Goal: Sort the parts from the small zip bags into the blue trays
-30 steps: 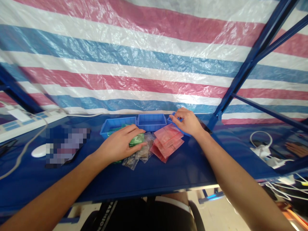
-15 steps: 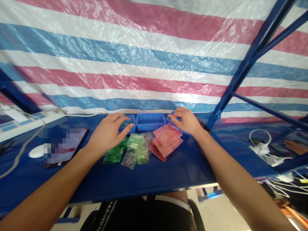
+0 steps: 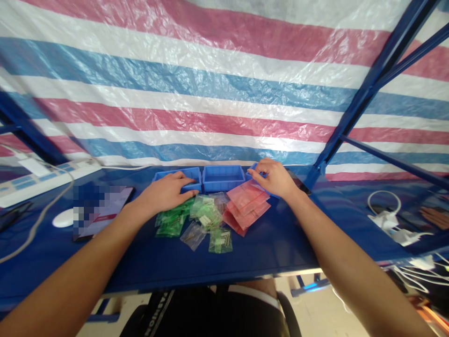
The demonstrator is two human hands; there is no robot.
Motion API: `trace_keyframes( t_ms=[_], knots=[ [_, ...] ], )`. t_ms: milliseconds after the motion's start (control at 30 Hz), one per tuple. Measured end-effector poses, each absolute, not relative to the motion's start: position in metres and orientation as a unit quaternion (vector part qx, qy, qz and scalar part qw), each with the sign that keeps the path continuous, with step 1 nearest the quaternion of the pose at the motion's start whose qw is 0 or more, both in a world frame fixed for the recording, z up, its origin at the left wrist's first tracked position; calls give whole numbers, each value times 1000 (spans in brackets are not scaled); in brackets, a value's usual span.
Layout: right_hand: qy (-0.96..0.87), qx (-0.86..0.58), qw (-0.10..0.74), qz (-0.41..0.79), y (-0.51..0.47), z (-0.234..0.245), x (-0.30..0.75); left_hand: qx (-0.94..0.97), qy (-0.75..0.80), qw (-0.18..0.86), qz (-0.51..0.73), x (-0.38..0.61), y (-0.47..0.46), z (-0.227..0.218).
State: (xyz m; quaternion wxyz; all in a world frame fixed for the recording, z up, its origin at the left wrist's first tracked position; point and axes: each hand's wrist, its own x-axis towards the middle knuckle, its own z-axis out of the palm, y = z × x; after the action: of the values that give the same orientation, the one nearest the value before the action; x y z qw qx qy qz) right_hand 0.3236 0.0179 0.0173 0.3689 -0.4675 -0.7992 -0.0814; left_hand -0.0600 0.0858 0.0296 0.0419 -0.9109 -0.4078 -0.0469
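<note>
Middle bin [image 3: 223, 186]: blue, open-topped, standing upright toward the rear of the desk [image 3: 263, 255].
Left bin [image 3: 178, 171]: blue, just left of the middle bin; partly covered, contents hard to make out.
Right bin [image 3: 254, 167]: blue, just right of the middle bin; mostly hidden.
Left hand [image 3: 167, 191]: left of the middle bin, extended palm down over the left bin; thumb and fingers apart.
Right hand [image 3: 273, 178]: right of the middle bin, placed over the right bin; fingers curled, thumb bent toward them; cannot tell whether clamped on anything.
Green bags [image 3: 171, 224]: in front and to the left of the middle bin, overlapping in a loose heap.
Pale green bags [image 3: 207, 216]: directly in front of the middle bin, piled unevenly; small rod-like pieces visible inside.
Clear bag [image 3: 192, 235]: in front and slightly left of the middle bin, lying flat; thin pieces inside.
Red bags [image 3: 245, 206]: in front and to the right of the middle bin, overlapping and creased; upper edge close to the right hand, contact unclear.
Mouse [image 3: 63, 218]: white, well left of the middle bin.
Striped sheet [image 3: 210, 84]: hung behind the middle bin.
</note>
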Motion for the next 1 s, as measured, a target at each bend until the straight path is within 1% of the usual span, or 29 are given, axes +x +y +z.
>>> trace_keyframes(
  t_ms=[100, 333, 500, 667, 800, 1000],
  knots=[
    [-801, -468, 366, -80, 17, 18, 323, -915, -401, 26, -42, -60, 92, 31],
    [-802, -468, 362, -79, 17, 19, 322, -899, -437, -28, -13, -57, 93, 37],
    [-804, -466, 362, -76, 16, 20, 322, -903, -424, -65, -11, -58, 95, 38],
    [-804, -465, 364, -75, 17, 19, 323, -899, -427, -84, -47, -61, 95, 38],
    [-801, -472, 362, -72, 17, 18, 323, -886, -441, -100, -107, -63, 94, 39],
    [-801, -475, 358, -72, 17, 18, 324, -864, -463, -95, -175, -60, 91, 41]
  ],
)
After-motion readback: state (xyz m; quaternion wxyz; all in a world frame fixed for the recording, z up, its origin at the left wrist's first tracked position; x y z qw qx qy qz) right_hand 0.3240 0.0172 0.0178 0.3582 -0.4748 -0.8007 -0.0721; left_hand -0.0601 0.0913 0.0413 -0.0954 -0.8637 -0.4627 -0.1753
